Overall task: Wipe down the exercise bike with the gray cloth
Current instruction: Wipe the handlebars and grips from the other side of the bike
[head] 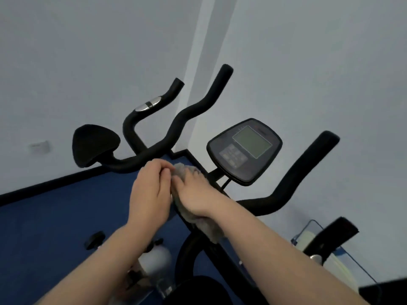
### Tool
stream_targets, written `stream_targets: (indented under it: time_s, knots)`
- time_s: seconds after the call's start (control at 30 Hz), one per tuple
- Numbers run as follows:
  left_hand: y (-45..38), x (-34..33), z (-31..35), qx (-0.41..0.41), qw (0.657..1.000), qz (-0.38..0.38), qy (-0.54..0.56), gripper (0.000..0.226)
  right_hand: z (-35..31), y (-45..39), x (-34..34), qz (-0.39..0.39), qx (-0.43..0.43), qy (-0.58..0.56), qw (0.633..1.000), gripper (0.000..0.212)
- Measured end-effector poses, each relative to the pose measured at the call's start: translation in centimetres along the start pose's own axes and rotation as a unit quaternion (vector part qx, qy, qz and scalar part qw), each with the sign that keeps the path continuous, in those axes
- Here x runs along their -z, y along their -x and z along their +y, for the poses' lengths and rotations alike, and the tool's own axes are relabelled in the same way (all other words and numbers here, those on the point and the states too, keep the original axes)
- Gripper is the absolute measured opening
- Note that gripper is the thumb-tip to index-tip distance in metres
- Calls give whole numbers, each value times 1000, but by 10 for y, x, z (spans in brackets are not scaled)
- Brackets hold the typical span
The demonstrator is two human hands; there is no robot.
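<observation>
- Gray cloth (199, 225) sits at centre of the exercise bike (222, 172), bunched over the spot where the handlebar (154, 154) meets the stem, just below-left of the console (244, 150).
- Right hand (193, 194) lies on top of the cloth, palm down; fingers (187, 175) curled over the upper end of the wad, gripping it against the bar. Cloth shows above the fingertips and hangs out under the wrist.
- Left hand (149, 194) right beside it, touching; its fingers bent inward toward the cloth's left edge by the bar. Can't tell whether they pinch cloth, hold the bar, or just rest there – fingertips hidden behind the knuckles.
- Key relation: cloth is directly under the right fingers, so right hand is the nearer one and prob. the wiping hand; left looks like a steadier.
- Cloth long axis: runs upper-left to lower-right in view, roughly along the right forearm, from bar junction down toward the frame tube.
- Handlebar long axis crosses that: left arm of bar goes out left and up toward the elbow pad (94, 144); right grip (308, 170) rises to the right, well apart from both hands.
- Judgement: next wipe prob. slides along the bar, left or right, from centre. Console, outer grips look not yet reached.
</observation>
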State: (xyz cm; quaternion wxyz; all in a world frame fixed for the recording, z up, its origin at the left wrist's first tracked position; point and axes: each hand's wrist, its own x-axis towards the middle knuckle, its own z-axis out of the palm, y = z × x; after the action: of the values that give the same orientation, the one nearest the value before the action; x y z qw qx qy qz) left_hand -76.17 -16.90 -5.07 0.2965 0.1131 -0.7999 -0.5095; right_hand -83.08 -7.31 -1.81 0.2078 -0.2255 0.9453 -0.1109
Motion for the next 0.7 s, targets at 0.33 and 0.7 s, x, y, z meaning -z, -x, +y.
stream_targets:
  time_s: [0.33,0.7]
  knots:
    - [-28,-10,23,-22,997,-72,-31,15,36,11,62,79,-105,-168,977,41]
    - [-40,-22,21,-50,963,-169,-206,18,95,-12,93,219,-123,113,961,62]
